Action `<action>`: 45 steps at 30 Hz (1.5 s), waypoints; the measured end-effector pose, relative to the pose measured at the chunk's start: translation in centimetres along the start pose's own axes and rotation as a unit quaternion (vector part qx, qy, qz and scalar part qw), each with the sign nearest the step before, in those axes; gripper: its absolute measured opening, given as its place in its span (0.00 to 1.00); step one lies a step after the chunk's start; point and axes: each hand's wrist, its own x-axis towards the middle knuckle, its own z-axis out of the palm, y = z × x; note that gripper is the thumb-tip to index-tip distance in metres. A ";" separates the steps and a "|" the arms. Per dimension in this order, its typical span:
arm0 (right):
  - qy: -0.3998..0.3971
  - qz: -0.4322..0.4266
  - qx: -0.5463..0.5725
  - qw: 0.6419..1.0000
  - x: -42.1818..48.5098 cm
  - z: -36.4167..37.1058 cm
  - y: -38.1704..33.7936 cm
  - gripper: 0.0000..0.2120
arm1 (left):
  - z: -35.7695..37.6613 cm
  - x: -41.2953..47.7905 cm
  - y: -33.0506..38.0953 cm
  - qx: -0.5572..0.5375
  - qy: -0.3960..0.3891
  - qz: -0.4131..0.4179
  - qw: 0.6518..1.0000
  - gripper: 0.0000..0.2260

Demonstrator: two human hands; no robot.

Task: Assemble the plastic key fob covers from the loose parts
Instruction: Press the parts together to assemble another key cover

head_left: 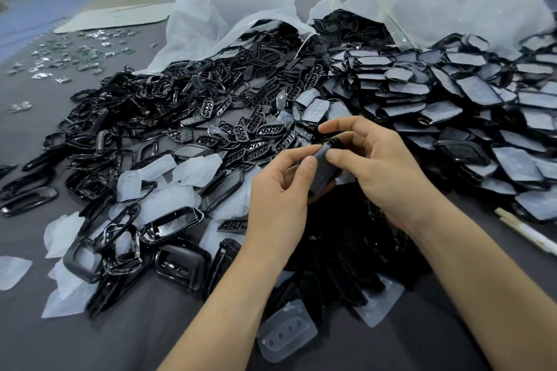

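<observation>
Both hands hold one small black key fob cover point(324, 170) with a translucent pad on its face, just above the table's middle. My left hand point(277, 190) pinches its lower left side between thumb and fingers. My right hand point(376, 166) grips its upper right side, thumb pressing on the face. Loose black frames point(168, 226) lie at the front left, black button grids point(256, 129) sit behind the hands, and translucent silicone pads point(196, 169) are scattered between them. A translucent pad with several holes point(286, 337) lies near the front edge.
Covers faced with pads are heaped at the right point(482, 105). Two open white plastic bags point(229, 18) spill parts at the back. Small metal and green pieces point(69, 54) are strewn at the far left. A white pen point(524, 232) lies at the right. The cloth is grey point(126, 340).
</observation>
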 end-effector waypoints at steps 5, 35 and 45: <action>-0.001 0.003 -0.014 1.000 0.0 0.1 0.1 0.10 | -0.1 0.0 -0.1 -0.005 0.011 -0.012 1.000 0.09; 0.003 0.095 0.206 0.974 -0.3 1.3 -0.1 0.14 | -0.2 -0.4 -0.6 0.257 0.056 0.142 0.954 0.08; -0.022 0.105 0.261 0.959 -0.2 1.1 0.0 0.14 | -0.3 -0.5 -0.8 0.294 0.050 0.182 0.937 0.10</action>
